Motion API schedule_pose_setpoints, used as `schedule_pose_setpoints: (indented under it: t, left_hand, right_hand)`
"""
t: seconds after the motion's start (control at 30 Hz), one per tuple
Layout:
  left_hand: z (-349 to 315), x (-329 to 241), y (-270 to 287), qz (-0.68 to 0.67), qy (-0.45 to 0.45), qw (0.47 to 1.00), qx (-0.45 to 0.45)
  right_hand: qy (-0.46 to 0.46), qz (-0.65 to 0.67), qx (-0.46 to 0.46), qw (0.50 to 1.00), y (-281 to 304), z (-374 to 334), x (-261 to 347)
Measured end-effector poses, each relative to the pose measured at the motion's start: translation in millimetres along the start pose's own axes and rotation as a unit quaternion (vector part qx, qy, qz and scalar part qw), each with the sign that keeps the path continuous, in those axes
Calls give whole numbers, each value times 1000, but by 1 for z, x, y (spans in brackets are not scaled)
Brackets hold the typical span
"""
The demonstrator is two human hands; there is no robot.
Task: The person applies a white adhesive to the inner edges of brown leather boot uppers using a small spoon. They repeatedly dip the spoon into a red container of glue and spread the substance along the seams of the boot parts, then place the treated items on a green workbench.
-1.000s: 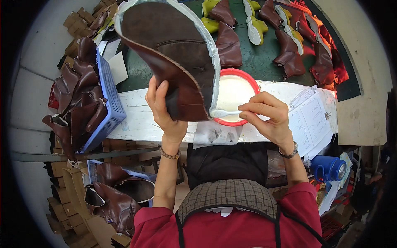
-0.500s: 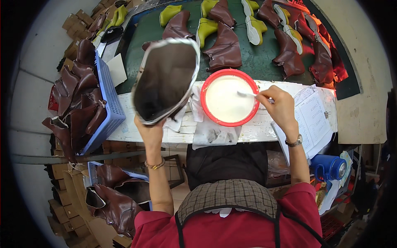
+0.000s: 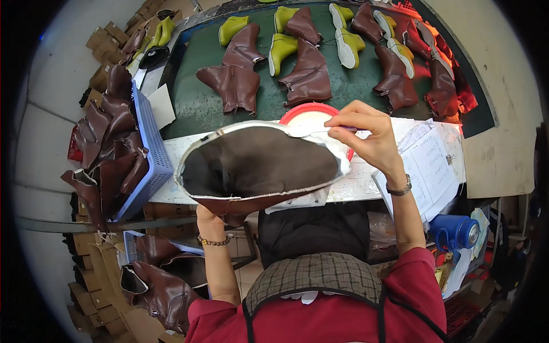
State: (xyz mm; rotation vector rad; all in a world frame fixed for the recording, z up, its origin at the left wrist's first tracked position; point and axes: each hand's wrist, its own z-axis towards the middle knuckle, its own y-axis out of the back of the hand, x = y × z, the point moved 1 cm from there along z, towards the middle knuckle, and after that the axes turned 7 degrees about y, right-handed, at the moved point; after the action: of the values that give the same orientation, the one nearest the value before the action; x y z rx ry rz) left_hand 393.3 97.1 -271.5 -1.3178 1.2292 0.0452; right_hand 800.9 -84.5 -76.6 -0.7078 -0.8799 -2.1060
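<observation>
A brown boot upper (image 3: 257, 163) is held up with its wide opening facing me, over the table's near edge. My left hand (image 3: 209, 220) grips it from below; its fingers are mostly hidden behind the boot. White paste coats the rim of the opening. Between thumb and fingers my right hand (image 3: 366, 128) pinches a small brush (image 3: 351, 128), whose tip is against the far right part of that rim. Behind the boot stands a round red-rimmed tub (image 3: 309, 107) of creamy white liquid, partly covered by the boot and my right hand.
Brown uppers and yellow-green boot forms (image 3: 284, 50) lie on a green surface (image 3: 189, 86) at the back. A blue basket (image 3: 151, 154) of brown uppers stands left, another (image 3: 128, 243) lower down. Written sheets (image 3: 429, 166) and a blue flask (image 3: 452, 231) are at right.
The boot upper has come down and right, its opening turned sideways, uncovering another upper behind. My right hand has lifted the brush from the tub to the boot's rim.
</observation>
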Motion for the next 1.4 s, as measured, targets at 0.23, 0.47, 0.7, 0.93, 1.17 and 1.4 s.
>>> schedule_pose_setpoints:
  t: [0.23,0.47,0.7,0.93,1.17,1.4]
  left_hand:
    - [0,-26,-74,-58,12,998,-38]
    - [-9,-18,-138,-36,113,990,-74]
    - [-16,-21,-168,86,178,979,-56]
    - [-11,-21,-185,168,301,938,44]
    - [-10,-14,-197,214,328,920,31]
    - [-9,-17,-150,62,165,984,-27]
  right_hand:
    - [-40,-48,8,998,21,-26,6]
    - [35,2,15,999,0,8,2]
    - [64,-50,44,996,14,19,9]
    - [100,-95,149,979,14,41,15]
    - [169,-65,164,970,-9,61,6]
    - [63,10,56,996,3,22,-9]
